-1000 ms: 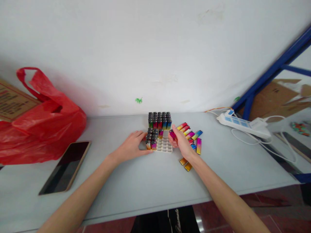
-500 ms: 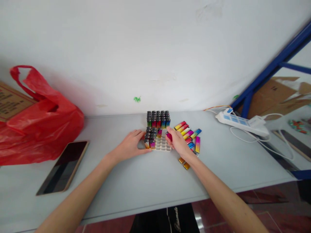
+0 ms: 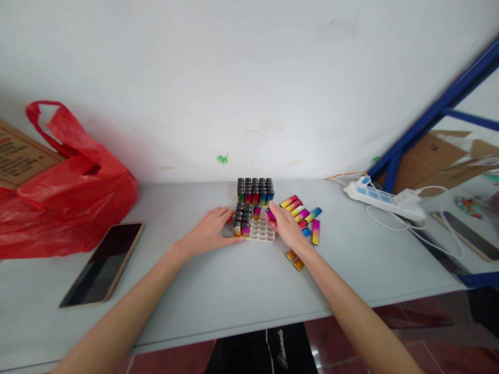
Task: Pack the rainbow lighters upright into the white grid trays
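Observation:
A pale tray with round-edged slots lies on the grey table, its left columns filled with upright black-topped lighters. My left hand rests at the tray's left side, thumb along the front corner and fingers apart from it behind. A purple lighter is pinched in my right hand, just above the tray's right part. Behind the tray stands a full block of upright lighters. Several colourful lighters lie loose to the right of my right hand, and two gold ones lie nearer the front.
At the left are a red plastic bag, a cardboard box and a phone or tablet. A white power strip with cables lies at the right, near a blue metal frame. The wall rises behind.
The camera view has shifted slightly. My right hand keeps the purple lighter over the tray, the lighter tilted a little differently. My left hand stays at the tray's side.

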`<control>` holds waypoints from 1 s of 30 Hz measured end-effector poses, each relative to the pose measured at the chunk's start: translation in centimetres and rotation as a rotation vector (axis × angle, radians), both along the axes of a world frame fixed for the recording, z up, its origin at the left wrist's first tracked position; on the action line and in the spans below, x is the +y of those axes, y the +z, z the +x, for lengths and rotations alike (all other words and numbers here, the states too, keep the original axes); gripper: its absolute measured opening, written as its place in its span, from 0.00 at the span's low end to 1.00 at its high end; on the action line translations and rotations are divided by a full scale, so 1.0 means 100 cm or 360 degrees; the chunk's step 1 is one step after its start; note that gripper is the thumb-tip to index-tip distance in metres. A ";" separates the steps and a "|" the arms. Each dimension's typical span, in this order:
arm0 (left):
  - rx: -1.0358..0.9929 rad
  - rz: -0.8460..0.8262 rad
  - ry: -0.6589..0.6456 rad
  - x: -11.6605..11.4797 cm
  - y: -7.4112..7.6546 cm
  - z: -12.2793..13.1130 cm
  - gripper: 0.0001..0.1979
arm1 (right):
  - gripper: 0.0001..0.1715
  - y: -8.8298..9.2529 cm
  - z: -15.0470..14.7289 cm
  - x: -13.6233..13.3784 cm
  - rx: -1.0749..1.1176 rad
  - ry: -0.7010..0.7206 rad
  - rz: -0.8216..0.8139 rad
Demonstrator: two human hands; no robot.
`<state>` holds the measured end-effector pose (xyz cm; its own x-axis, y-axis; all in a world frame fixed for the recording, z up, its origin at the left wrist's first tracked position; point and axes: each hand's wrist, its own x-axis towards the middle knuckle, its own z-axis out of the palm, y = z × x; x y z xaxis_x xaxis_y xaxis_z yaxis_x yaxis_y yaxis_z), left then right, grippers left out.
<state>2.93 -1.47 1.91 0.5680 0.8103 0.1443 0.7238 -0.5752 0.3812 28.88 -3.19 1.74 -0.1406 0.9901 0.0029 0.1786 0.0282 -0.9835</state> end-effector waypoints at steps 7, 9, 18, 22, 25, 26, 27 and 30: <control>-0.0047 0.0001 -0.0023 0.001 -0.002 -0.001 0.27 | 0.28 0.016 0.017 -0.007 -0.0370 0.0096 0.0581; -0.0041 0.0006 -0.0020 0.001 -0.004 -0.001 0.28 | 0.23 0.018 0.019 -0.007 -0.0533 0.0096 0.0775; -0.0023 0.0010 -0.0019 0.000 -0.002 0.000 0.27 | 0.18 0.008 0.015 -0.005 -0.0788 0.0028 0.0984; -0.0033 0.0009 -0.0003 0.001 -0.003 0.000 0.28 | 0.17 0.003 0.017 -0.003 -0.0921 0.0152 0.0996; -0.0033 0.0014 -0.0006 0.001 -0.004 -0.001 0.28 | 0.17 0.003 0.018 -0.002 -0.1027 0.0237 0.1026; -0.0035 0.0017 -0.0010 0.001 -0.004 -0.001 0.28 | 0.17 0.003 0.019 -0.003 -0.1061 0.0254 0.1032; -0.0036 0.0020 -0.0012 0.001 -0.004 -0.001 0.28 | 0.17 0.004 0.020 -0.003 -0.1095 0.0273 0.1034; -0.0049 0.0021 -0.0012 0.001 -0.005 -0.001 0.27 | 0.18 0.008 0.021 -0.004 -0.1235 0.0326 0.0999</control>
<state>2.82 -1.37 1.45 0.5689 0.8041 0.1726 0.7074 -0.5855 0.3959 30.99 -3.58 2.58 -0.4913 0.7979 0.3493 0.6945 0.6008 -0.3957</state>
